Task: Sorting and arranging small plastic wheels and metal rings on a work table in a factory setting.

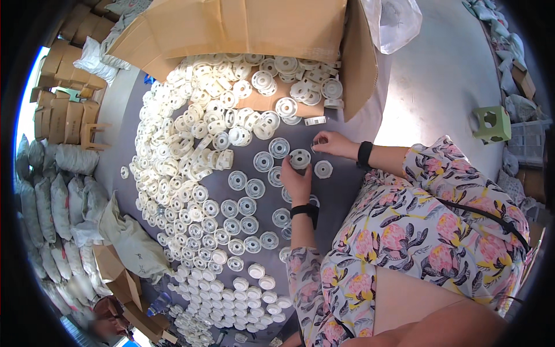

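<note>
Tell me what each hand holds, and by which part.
Left hand pinches a white disc by its near rim. Right hand grips something small at its fingertips; what it is and which part cannot be told.

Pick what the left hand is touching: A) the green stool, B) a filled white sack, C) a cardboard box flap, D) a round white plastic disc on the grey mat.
D: the left hand rests its fingertips on a round white plastic disc lying on the grey mat.

Pale concrete floor (445,75), sunlit far right; stacked cardboard boxes (60,110) and stuffed sacks (49,202) far left; green stool (492,123) right.
</note>
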Action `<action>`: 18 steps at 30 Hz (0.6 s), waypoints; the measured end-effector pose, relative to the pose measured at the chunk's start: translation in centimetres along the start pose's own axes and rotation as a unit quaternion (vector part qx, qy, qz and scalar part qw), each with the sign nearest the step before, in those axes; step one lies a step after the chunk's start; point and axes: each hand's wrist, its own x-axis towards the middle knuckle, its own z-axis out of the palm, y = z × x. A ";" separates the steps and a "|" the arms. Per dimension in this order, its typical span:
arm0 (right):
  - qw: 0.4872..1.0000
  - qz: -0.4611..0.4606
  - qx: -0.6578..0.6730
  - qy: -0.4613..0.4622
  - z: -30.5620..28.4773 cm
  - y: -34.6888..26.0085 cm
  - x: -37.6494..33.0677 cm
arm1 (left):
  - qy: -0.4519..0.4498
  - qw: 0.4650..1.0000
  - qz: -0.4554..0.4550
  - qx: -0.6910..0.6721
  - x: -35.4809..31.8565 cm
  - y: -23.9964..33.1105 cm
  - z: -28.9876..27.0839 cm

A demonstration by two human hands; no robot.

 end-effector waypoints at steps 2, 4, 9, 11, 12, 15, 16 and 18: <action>0.973 -0.106 -0.204 0.025 0.7 -0.6 -0.2 | -0.005 0.997 0.011 0.077 -0.9 0.1 0.0; 0.964 -0.134 -0.230 0.003 0.9 -0.5 0.1 | 0.023 0.986 0.013 0.164 -1.7 0.3 0.6; 0.925 -0.177 -0.330 -0.066 4.0 -0.7 0.6 | 0.035 0.990 -0.037 0.134 -5.0 0.1 -0.3; 0.921 -0.206 -0.328 -0.043 4.6 0.7 1.4 | 0.043 0.990 -0.033 0.133 -6.6 0.5 -0.6; 0.917 -0.231 -0.326 -0.018 4.4 1.4 1.8 | 0.048 0.990 -0.025 0.128 -7.1 0.6 -0.6; 0.925 -0.221 -0.308 -0.009 2.1 0.8 0.9 | 0.041 0.990 -0.031 0.134 -7.7 -0.1 0.3; 0.924 -0.220 -0.312 0.003 0.8 1.1 0.4 | 0.038 0.991 -0.021 0.127 -7.7 -0.2 0.6; 0.965 -0.105 -0.224 -0.082 -2.1 2.0 -1.1 | 0.046 0.990 0.008 0.130 -7.3 0.1 1.2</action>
